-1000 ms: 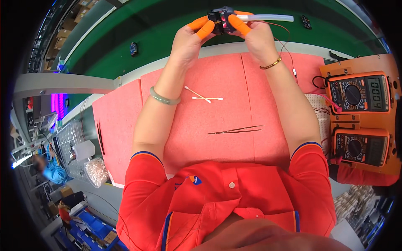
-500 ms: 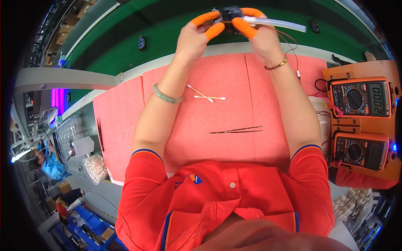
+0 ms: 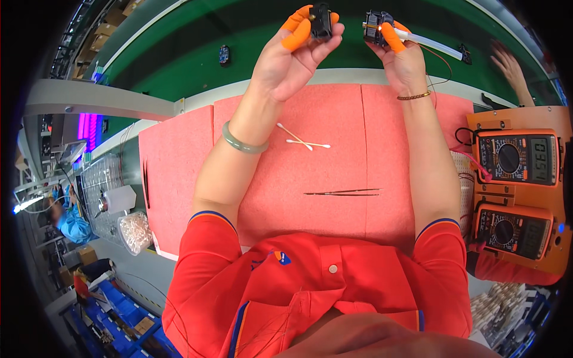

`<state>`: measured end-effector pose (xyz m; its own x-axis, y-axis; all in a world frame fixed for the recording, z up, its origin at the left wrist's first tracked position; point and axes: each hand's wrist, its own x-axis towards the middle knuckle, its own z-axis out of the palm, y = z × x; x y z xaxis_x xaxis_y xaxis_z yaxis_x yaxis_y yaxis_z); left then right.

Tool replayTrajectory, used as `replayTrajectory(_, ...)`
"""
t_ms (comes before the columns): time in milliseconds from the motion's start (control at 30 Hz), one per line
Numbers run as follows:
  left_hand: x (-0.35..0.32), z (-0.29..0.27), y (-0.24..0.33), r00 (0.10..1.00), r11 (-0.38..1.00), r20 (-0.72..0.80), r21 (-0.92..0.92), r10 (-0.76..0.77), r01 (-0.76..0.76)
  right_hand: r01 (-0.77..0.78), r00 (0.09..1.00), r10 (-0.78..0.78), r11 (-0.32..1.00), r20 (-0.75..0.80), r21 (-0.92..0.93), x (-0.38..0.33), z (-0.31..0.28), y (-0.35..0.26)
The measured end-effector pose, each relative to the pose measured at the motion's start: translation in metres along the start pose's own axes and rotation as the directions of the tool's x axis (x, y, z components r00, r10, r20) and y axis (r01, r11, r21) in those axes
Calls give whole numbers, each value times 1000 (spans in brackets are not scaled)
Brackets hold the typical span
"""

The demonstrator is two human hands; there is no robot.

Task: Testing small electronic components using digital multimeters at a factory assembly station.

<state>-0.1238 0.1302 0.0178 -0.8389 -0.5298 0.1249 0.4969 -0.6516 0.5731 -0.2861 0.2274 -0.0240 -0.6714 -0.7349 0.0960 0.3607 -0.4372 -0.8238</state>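
Two small black parts sit apart in my raised hands above the green conveyor belt [image 3: 179, 48]: my left hand [image 3: 292, 56] pinches one black block [image 3: 320, 21] between orange-capped fingertips [image 3: 295, 33], palm open toward me, while my right hand [image 3: 403, 59] pinches the other black part [image 3: 375, 27], whose whitish tube [image 3: 430, 43] runs out rightward and slightly down. On the red mat [image 3: 334, 173] below lie two crossed cotton swabs [image 3: 303, 140] and tweezers [image 3: 343, 193] lying left-right. Orange multimeters [image 3: 516, 158] stand stacked at my right, and a clear bag of small white pieces [image 3: 134, 231] rests at my left.
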Motion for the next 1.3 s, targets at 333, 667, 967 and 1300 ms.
replayTrajectory(333,29,-29,-26,961,902,-274,424,40,83,12,1000,-14,994,20,113,9,-18,6)
replayTrajectory(667,29,-53,23,923,-768,320,639,212,-45,53,999,-54,985,2,161,5,-14,-1)
replayTrajectory(967,-14,-97,98,987,-799,156,597,27,-72,-46,999,47,997,-9,61,-5,10,2)
replayTrajectory(1300,0,-3,2,995,651,-101,755,-8,82,-44,994,42,999,106,21,-18,17,-2)
